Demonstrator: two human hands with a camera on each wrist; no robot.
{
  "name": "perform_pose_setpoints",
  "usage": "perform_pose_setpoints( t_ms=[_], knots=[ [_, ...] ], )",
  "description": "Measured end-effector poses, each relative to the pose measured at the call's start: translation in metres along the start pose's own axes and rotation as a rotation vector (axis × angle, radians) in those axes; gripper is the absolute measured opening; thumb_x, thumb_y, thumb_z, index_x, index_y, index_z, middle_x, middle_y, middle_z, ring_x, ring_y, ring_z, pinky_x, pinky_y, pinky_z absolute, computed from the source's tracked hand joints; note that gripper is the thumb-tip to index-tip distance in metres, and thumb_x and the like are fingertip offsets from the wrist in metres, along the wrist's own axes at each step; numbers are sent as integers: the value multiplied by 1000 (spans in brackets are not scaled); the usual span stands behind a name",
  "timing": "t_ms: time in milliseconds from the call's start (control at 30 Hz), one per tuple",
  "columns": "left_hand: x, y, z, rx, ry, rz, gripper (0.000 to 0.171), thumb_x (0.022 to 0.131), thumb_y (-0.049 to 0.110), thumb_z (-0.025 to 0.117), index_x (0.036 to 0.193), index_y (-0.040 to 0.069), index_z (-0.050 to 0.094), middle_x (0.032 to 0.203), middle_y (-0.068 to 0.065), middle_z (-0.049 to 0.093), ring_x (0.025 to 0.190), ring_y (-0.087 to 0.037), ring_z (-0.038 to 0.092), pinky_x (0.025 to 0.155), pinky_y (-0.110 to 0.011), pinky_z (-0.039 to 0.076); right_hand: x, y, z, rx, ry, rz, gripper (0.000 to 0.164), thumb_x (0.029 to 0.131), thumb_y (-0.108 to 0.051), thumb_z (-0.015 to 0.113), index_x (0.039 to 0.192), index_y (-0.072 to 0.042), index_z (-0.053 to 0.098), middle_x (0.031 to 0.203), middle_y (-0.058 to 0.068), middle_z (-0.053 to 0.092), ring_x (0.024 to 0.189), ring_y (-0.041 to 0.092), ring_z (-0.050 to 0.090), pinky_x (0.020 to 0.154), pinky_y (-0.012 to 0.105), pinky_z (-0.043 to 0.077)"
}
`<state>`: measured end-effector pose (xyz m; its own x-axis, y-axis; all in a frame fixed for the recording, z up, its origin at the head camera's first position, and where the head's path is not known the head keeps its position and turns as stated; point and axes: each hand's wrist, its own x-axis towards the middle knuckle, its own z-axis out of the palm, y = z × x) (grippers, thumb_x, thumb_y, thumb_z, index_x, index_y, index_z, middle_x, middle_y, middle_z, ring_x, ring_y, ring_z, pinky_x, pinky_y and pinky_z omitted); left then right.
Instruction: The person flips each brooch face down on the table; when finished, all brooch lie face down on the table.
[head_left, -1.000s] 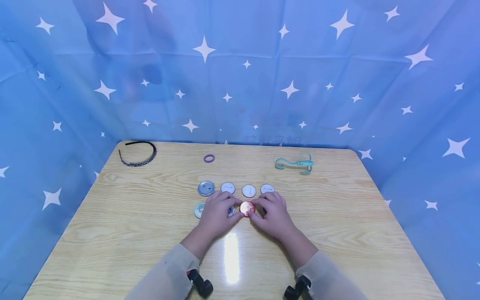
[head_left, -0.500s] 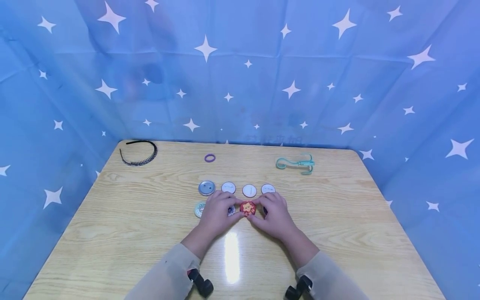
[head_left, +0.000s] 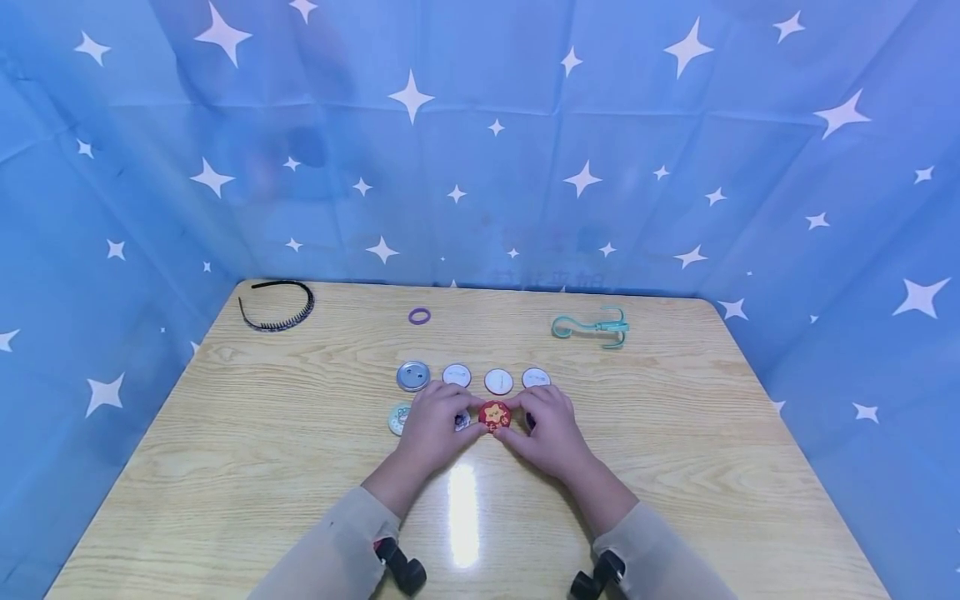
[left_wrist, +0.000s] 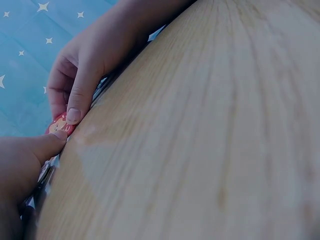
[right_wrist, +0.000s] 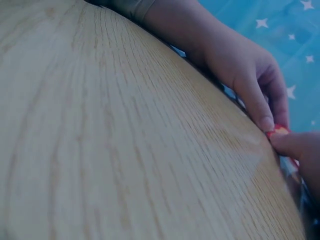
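Observation:
A round red button badge [head_left: 494,416] with a yellow star-shaped figure sits between both hands at the middle of the table. My left hand [head_left: 435,427] pinches its left side with thumb and finger, and my right hand [head_left: 551,432] pinches its right side. Both wrist views show the thumbs at the near rim of the red badge [left_wrist: 58,125]. In the same row, a light blue badge [head_left: 399,419] lies left of my left hand. Another patterned badge [head_left: 462,421] is partly covered by that hand, and a dark badge [head_left: 530,421] is mostly behind my right hand.
Behind the hands lies a row of badges with their backs up: a silver one [head_left: 413,376] and white ones [head_left: 457,375], [head_left: 498,382], [head_left: 536,377]. Farther back are a black headband [head_left: 277,325], a purple ring [head_left: 419,316] and a teal hooked item [head_left: 600,327].
The red badge's face was washed out by glare a second ago; its red ground and yellow star now show clearly. Both hands have stayed nearly in place.

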<state>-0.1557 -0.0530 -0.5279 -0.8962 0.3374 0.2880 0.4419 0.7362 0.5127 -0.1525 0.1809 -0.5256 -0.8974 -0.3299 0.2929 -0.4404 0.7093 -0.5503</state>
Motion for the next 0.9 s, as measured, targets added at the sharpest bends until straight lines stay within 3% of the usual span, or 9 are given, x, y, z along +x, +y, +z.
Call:
perform_pose_setpoints(
  t_ms=[667,900],
  knots=[
    [1,1,1,-51,83,31,26,86,34,92,108,23,84,107,7,78,104,-19,63,100,-42,48,0,1,2,114,102,-48,32,78,-21,97,106,-18,81,102,-6,78,105,22,61,100,55,40],
    [1,1,1,-35,78,30,25,87,33,91,109,22,84,107,7,78,104,-18,63,100,-42,48,0,1,2,140,122,-60,30,78,-16,97,103,-16,81,100,-7,79,104,23,62,99,57,40]
  ],
)
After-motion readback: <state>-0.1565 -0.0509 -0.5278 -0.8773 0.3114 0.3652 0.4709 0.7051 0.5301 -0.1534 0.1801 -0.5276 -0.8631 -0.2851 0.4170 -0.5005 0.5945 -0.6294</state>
